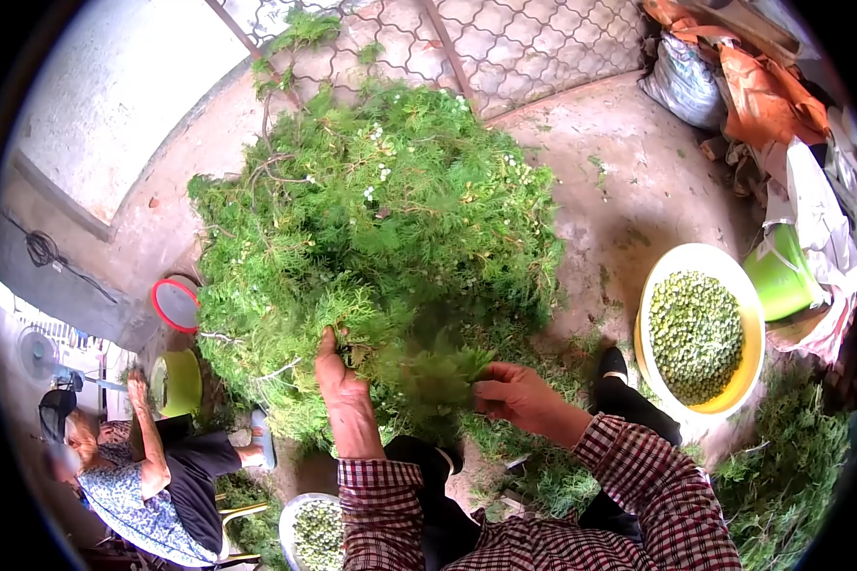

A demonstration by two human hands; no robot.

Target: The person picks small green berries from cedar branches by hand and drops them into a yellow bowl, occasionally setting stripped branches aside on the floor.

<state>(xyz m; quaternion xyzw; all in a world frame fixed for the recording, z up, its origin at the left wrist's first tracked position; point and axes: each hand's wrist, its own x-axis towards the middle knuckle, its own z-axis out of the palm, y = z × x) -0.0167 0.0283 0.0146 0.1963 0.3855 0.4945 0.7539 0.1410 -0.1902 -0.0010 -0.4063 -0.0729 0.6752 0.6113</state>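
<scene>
Right hand (528,400) pinches a blurred sprig (436,379) lying crosswise; left hand (349,390) opposite, grip hidden, and the green pile (381,228) spreads toward the floor's (628,171) far edge!

Both hands (348,400) (526,398) on green sprigs (354,312)

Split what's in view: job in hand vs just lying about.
Job in hand:
pile of cypress-like branches
left hand, at the pile
right hand, holding a sprig
probably yellow basin and pale bowl of small green fruits

Apparently lying about:
stuffed pale sack
orange sheeting
coiled black cable
</scene>
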